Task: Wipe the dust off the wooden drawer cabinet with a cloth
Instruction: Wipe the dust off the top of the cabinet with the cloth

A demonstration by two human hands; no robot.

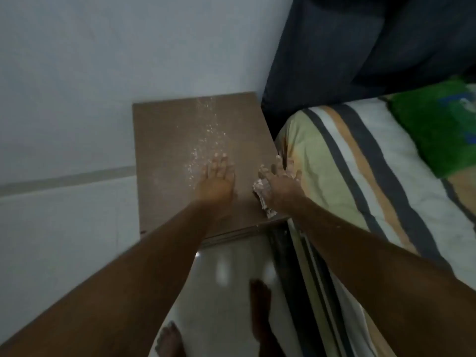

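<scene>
Glossy pale floor (226, 292) nearest, in front of the cabinet (167, 130), with two bare feet (260, 295) on it. Next, the cabinet's front edge, both forearms crossing above it.

On the brown wooden top, left hand (216, 181) near the middle, palm down, fingers straight and slightly spread, holding nothing. Right hand (280, 186) at the cabinet's front right corner, fingers splayed, pressing on a crumpled white cloth (258, 188). Cloth bunched under the palm, showing along the hand's left side and again by the fingertips, right at the cabinet's right edge. Hands near each other, not touching, a strip of bare top between them.

Just left of the left hand's fingers, a trail of white dust (206, 135) running away toward the cabinet's back edge. Cloth to the right of that trail, apart from it. Left half of the top bare, open for a sweep.

Right edge of the cabinet close beside a striped bed (360, 163). White wall (77, 73) beside the left edge and behind the back edge. Beyond the back right corner, a dark blue cushion (334, 47). Farther right of the cabinet, a green pillow (438, 130) on the bed.
</scene>
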